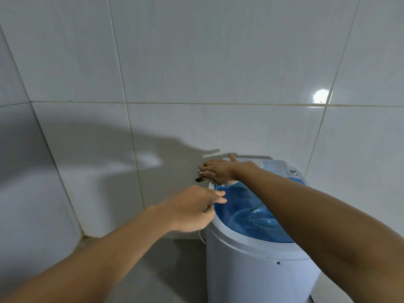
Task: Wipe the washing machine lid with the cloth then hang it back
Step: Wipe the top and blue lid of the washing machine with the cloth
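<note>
A white top-loading washing machine stands at the lower right, with a translucent blue lid. My right hand lies flat, fingers spread, at the lid's far left corner and presses a small brown cloth whose edge sticks out under the fingers. My left hand hovers at the lid's left rim with fingers loosely curled. It seems to hold nothing. The white control panel sits behind my right forearm.
White wall tiles rise right behind the machine, and a second tiled wall closes the left side. A grey floor shows at the bottom left of the machine.
</note>
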